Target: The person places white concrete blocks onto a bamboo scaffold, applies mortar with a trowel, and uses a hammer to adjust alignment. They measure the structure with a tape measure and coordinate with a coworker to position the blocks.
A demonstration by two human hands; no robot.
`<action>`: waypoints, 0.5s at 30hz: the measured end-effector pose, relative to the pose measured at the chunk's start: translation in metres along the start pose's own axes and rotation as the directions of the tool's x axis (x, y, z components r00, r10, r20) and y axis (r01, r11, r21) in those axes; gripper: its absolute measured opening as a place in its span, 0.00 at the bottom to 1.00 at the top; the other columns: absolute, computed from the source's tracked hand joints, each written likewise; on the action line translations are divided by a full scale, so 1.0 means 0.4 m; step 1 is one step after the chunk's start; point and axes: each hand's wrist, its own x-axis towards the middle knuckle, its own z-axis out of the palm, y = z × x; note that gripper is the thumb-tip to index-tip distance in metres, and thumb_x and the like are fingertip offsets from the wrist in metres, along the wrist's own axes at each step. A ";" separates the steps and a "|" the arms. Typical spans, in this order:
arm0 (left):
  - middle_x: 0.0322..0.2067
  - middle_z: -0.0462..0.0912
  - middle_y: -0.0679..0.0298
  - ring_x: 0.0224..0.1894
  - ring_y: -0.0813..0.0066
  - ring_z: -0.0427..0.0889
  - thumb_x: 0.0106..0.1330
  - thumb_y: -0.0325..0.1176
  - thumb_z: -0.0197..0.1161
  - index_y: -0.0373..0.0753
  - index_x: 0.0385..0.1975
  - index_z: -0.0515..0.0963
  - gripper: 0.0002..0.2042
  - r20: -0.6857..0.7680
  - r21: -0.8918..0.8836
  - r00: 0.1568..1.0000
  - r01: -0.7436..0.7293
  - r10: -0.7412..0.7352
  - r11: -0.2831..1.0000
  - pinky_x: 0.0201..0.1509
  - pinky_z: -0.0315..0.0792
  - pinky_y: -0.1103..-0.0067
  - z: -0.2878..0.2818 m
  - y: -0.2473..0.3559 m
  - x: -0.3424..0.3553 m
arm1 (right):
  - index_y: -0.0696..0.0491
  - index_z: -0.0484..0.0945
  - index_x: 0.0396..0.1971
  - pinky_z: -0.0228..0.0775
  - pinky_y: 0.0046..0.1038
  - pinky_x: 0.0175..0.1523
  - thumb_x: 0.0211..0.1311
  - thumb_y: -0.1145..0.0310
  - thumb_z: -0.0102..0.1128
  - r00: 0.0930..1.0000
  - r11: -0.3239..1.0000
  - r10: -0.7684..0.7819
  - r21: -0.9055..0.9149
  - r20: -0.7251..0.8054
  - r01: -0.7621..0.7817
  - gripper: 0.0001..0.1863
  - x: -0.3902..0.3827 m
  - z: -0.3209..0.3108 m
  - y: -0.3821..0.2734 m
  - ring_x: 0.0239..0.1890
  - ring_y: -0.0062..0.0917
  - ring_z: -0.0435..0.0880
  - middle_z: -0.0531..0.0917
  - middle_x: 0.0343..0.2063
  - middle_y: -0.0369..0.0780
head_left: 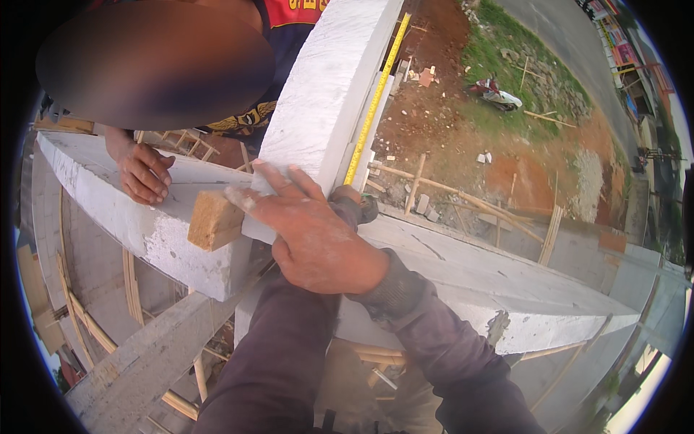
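Observation:
My right hand (318, 246) lies with fingers outstretched across the near end of an upright-lying white concrete beam (307, 94), its fingertips by a short wooden block (213, 220). Beneath it, my left hand (347, 199) is partly hidden, closed at the lower end of a yellow tape measure (372, 108), whose blade runs out along the beam's right side. The wooden block sits at the junction with a white cross-beam (116, 188). Another white beam (470, 267) extends right.
A co-worker's hand (144, 173) rests on the left cross-beam, body leaning over it. Below are bamboo scaffolding (455, 195), a slanting grey plank (137, 362), red soil with rubble, grass and a parked motorbike (495, 94). A road (564, 36) runs at upper right.

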 end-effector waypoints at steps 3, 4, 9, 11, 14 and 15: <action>0.37 0.87 0.53 0.40 0.61 0.87 0.65 0.39 0.58 0.39 0.41 0.86 0.14 -0.007 -0.004 1.000 0.001 -0.001 1.000 0.45 0.79 0.69 -0.003 -0.001 0.001 | 0.61 0.65 0.63 0.40 0.50 0.74 0.47 0.80 0.52 1.000 1.000 -0.008 -0.002 -0.010 0.008 0.36 0.000 0.004 0.002 0.70 0.48 0.59 0.79 0.51 0.51; 0.37 0.87 0.53 0.40 0.61 0.87 0.65 0.39 0.58 0.39 0.41 0.86 0.14 -0.006 0.000 1.000 0.000 0.000 1.000 0.45 0.79 0.69 -0.002 -0.002 -0.001 | 0.61 0.65 0.63 0.40 0.50 0.74 0.47 0.80 0.52 1.000 1.000 -0.012 -0.003 -0.016 0.011 0.36 -0.001 0.005 0.002 0.70 0.48 0.59 0.78 0.52 0.51; 0.37 0.87 0.53 0.40 0.61 0.87 0.65 0.39 0.58 0.39 0.41 0.86 0.14 -0.001 0.010 1.000 -0.006 0.006 1.000 0.45 0.79 0.69 -0.004 -0.006 -0.001 | 0.61 0.66 0.63 0.41 0.50 0.74 0.47 0.79 0.52 1.000 1.000 -0.012 -0.007 -0.014 0.012 0.35 -0.002 0.005 0.004 0.70 0.48 0.59 0.77 0.53 0.51; 0.37 0.87 0.53 0.40 0.61 0.87 0.65 0.39 0.58 0.39 0.40 0.86 0.14 0.002 0.009 1.000 -0.004 0.004 1.000 0.45 0.79 0.69 -0.002 -0.008 -0.002 | 0.61 0.66 0.62 0.42 0.50 0.74 0.47 0.80 0.52 1.000 1.000 -0.011 -0.005 -0.015 0.011 0.35 -0.003 0.005 0.003 0.70 0.48 0.59 0.76 0.54 0.52; 0.37 0.87 0.53 0.40 0.61 0.87 0.65 0.39 0.58 0.39 0.40 0.86 0.14 0.002 0.018 1.000 -0.007 0.007 1.000 0.45 0.79 0.69 0.000 -0.009 -0.003 | 0.61 0.67 0.62 0.42 0.50 0.74 0.47 0.80 0.52 1.000 1.000 -0.018 -0.003 -0.026 0.018 0.35 -0.004 0.004 0.004 0.70 0.48 0.59 0.75 0.54 0.52; 0.37 0.87 0.53 0.40 0.61 0.87 0.65 0.39 0.58 0.39 0.40 0.86 0.14 0.003 0.018 1.000 -0.008 0.008 1.000 0.45 0.79 0.69 0.000 -0.010 -0.004 | 0.61 0.67 0.62 0.43 0.50 0.74 0.47 0.80 0.52 1.000 1.000 -0.015 -0.005 -0.018 0.014 0.35 -0.004 0.003 0.003 0.70 0.49 0.60 0.75 0.54 0.52</action>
